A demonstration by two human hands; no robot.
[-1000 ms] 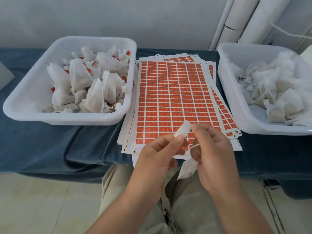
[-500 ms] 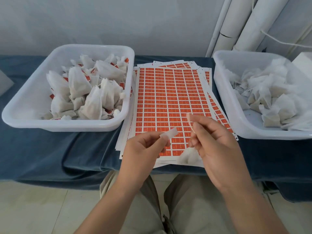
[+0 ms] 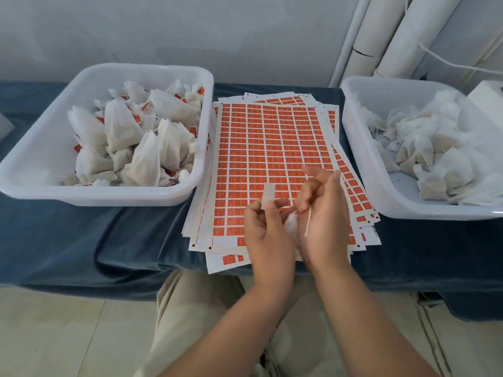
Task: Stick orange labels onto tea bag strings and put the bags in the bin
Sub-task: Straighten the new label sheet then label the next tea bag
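White plastic forms the left bin (image 3: 109, 195), left of the label sheets (image 3: 272, 137) and heaped with bags that carry orange tags. Over the near edge of those sheets the left hand (image 3: 265, 232) pinches a peeled label (image 3: 268, 195) between thumb and fingertip, pale back to the camera, upper part standing free. That free sticky end is the likely trouble. It could fold on itself, catch a finger, or grab the gauze of the tea bag (image 3: 291, 227) instead of the thread, and a slanted approach would leave the tag crooked. The bag sits bunched just right of the left hand, between it and the right hand (image 3: 325, 213), seemingly touching both. The string (image 3: 307, 221) lies against the right hand's thumb side, where curled lower fingers seem to pinch it while the upper fingers stand straight. Thin and slack, it may swing clear of the label. Right of the sheets, the right bin (image 3: 381, 186) holds untagged bags.
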